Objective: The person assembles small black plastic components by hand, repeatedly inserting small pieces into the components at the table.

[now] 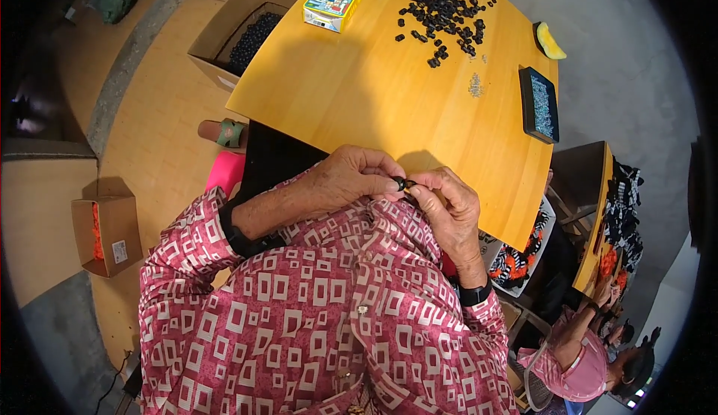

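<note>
A pink shirt patterned with white squares (pixel 314 318) filled the lower view, and out of its sleeves the two hands met just above the chest, each wrist wearing a dark band. The left hand (pixel 351 179) was curled, its thumb and fingertips pinched on a small black piece (pixel 402 184); the right hand (pixel 449 209) closed on the same piece from the other side, so the fingertips of both hands touched around it — the piece sat between them, at the near edge of the yellow wooden table (pixel 374 93). Beyond the hands, well apart from them, a scatter of similar black pieces (pixel 445 11) lay on the far part of the tabletop. Up and to the right of the right hand stood a shallow dark tray of tiny pale grey bits (pixel 540 105), with a small loose heap of the same bits (pixel 475 84) just beside it. Past the left hand a green and yellow carton (pixel 334 0) rested near the far edge, and left of that an open cardboard box of dark pieces (pixel 250 37) sat on the floor. Far off to the left of the left hand — another small cardboard box holding something orange (pixel 108 232). Low to the right, a second person in pink (pixel 576 362) was at work.
</note>
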Action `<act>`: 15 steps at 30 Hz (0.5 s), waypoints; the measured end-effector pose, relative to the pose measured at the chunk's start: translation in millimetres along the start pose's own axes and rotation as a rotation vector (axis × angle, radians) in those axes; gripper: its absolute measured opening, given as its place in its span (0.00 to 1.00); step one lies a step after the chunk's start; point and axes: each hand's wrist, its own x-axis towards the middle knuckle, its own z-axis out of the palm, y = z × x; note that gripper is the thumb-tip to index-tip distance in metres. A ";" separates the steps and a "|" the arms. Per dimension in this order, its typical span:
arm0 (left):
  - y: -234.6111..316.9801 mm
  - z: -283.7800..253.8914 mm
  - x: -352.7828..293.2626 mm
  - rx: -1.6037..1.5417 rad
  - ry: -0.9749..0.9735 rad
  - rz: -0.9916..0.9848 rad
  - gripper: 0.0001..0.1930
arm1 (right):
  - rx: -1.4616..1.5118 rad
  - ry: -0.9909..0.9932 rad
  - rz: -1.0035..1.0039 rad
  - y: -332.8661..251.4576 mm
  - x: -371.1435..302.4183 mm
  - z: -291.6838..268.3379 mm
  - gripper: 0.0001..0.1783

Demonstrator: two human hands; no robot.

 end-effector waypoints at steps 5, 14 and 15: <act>-1.6 0.4 0.4 -0.021 0.000 0.010 0.10 | -0.026 0.005 -0.023 -3.1 1.6 1.3 0.07; 0.9 -0.1 -0.3 0.006 -0.014 -0.012 0.09 | -0.243 -0.029 -0.144 -6.9 4.2 1.9 0.08; 0.3 -0.4 -0.3 0.033 -0.005 -0.014 0.09 | -0.324 -0.028 -0.234 -8.0 5.3 2.0 0.08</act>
